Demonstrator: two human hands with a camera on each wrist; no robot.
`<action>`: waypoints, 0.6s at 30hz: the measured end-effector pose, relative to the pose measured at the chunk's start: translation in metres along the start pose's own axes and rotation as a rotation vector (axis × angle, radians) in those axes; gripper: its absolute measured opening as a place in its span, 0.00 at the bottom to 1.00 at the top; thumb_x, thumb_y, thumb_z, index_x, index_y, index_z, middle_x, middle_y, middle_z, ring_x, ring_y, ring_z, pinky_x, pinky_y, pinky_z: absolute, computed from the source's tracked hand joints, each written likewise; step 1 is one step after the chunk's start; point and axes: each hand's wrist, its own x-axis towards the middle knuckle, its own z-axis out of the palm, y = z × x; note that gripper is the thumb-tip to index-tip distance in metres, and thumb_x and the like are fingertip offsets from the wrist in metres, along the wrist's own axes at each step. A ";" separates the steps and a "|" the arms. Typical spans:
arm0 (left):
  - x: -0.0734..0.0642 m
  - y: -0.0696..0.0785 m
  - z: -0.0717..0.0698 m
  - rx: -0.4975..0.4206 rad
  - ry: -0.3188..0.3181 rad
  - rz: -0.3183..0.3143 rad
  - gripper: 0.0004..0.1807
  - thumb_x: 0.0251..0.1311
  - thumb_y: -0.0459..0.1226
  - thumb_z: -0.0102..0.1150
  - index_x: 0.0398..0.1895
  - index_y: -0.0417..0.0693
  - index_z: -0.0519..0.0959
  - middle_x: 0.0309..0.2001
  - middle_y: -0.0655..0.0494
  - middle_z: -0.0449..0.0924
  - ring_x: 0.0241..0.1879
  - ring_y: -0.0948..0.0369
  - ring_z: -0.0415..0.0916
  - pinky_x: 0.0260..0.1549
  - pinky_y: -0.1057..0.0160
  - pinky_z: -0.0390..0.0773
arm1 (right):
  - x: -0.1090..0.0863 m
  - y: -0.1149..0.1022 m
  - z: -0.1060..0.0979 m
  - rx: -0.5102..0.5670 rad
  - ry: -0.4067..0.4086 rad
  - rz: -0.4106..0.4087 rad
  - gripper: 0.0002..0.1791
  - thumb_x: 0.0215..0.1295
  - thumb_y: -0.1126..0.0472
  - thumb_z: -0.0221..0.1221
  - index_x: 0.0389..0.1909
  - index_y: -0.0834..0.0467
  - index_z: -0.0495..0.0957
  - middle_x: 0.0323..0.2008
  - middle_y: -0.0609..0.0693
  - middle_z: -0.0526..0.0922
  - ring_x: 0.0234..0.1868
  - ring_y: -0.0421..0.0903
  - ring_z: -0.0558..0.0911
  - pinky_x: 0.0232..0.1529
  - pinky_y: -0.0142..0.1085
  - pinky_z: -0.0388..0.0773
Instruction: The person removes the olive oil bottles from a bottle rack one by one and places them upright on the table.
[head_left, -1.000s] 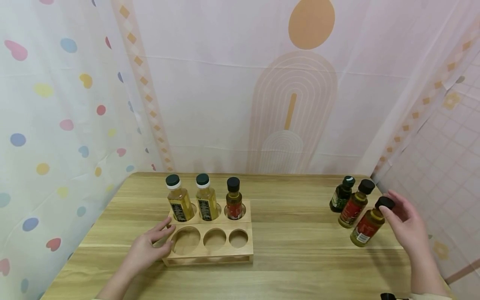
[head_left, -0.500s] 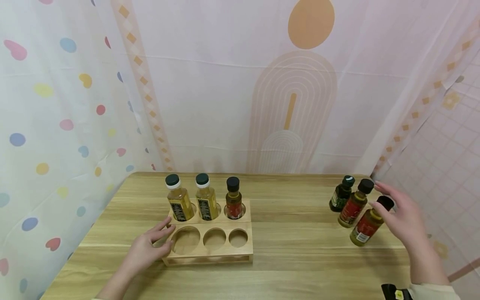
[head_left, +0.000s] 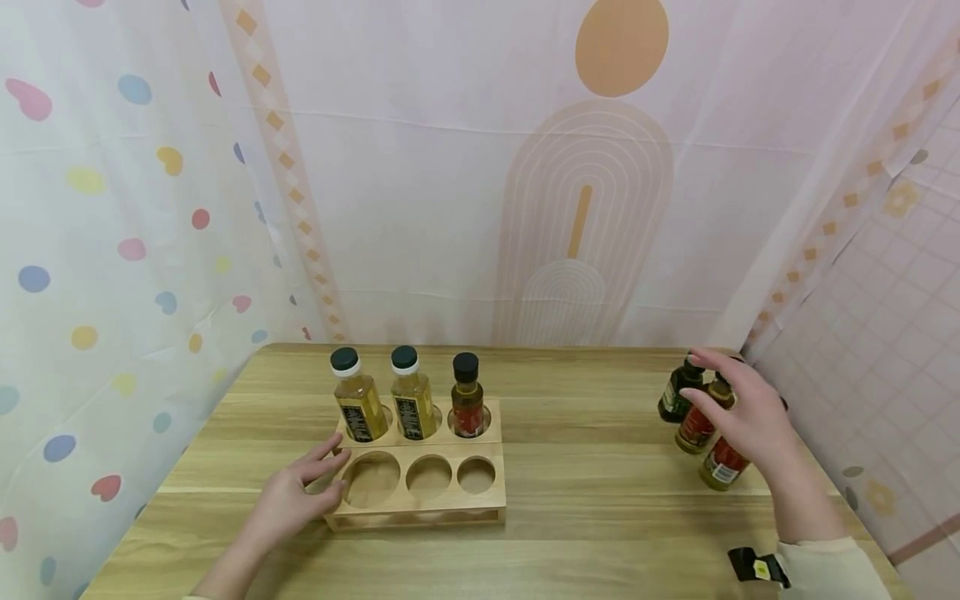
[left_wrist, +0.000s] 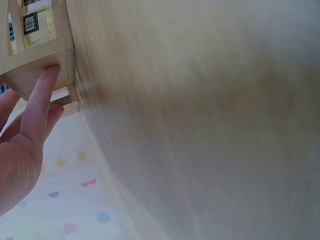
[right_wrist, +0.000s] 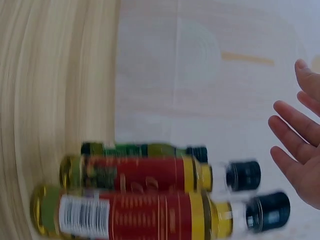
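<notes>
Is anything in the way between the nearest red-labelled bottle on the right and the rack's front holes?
Nothing visible is: only tabletop lies between the red-labelled bottle and the rack. The racked bottles stand in the back row, and the left hand touches the rack's left end.

Rack [head_left: 459, 450]: smooth pale wood, matt. Desk [head_left: 585, 492]: smooth, wood-grained, faint sheen. Bottles [head_left: 358, 407]: glossy; glass or plastic, can't tell. Caps [right_wrist: 270, 210]: shiny, plastic-looking. Curtain [head_left: 420, 208]: creased, cloth-like, matt. Sleeve [head_left: 828, 571]: soft cloth.

Touching the left hand [head_left: 296, 492], a wooden rack [head_left: 442, 450] holds three upright bottles [head_left: 412, 412]; near the right hand [head_left: 750, 412] stand two red-label bottles [head_left: 726, 461] and a green bottle [head_left: 677, 396].
</notes>
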 end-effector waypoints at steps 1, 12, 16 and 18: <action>0.000 0.000 0.000 -0.001 0.000 0.000 0.24 0.56 0.37 0.70 0.57 0.39 0.81 0.68 0.48 0.69 0.64 0.41 0.68 0.56 0.41 0.67 | 0.002 -0.002 0.004 0.015 -0.011 -0.005 0.34 0.51 0.73 0.71 0.62 0.63 0.74 0.49 0.60 0.83 0.52 0.59 0.78 0.51 0.44 0.71; 0.000 0.001 0.000 -0.012 -0.007 -0.005 0.24 0.57 0.36 0.70 0.57 0.39 0.81 0.68 0.46 0.69 0.64 0.39 0.67 0.57 0.38 0.66 | 0.014 -0.020 0.059 0.133 -0.139 -0.019 0.33 0.56 0.70 0.70 0.64 0.62 0.72 0.53 0.59 0.82 0.56 0.60 0.77 0.56 0.58 0.71; 0.000 0.000 0.000 -0.002 0.000 0.006 0.23 0.56 0.36 0.70 0.56 0.39 0.81 0.68 0.46 0.69 0.63 0.40 0.68 0.56 0.39 0.68 | 0.018 -0.030 0.077 0.194 -0.172 -0.026 0.33 0.55 0.70 0.70 0.64 0.62 0.73 0.54 0.58 0.82 0.57 0.60 0.77 0.57 0.58 0.72; 0.000 0.000 0.000 0.004 0.003 0.008 0.23 0.56 0.36 0.71 0.56 0.39 0.82 0.68 0.47 0.70 0.63 0.40 0.68 0.56 0.40 0.68 | 0.021 -0.035 0.084 0.229 -0.183 -0.039 0.33 0.55 0.70 0.71 0.64 0.63 0.73 0.54 0.59 0.82 0.57 0.60 0.78 0.58 0.57 0.72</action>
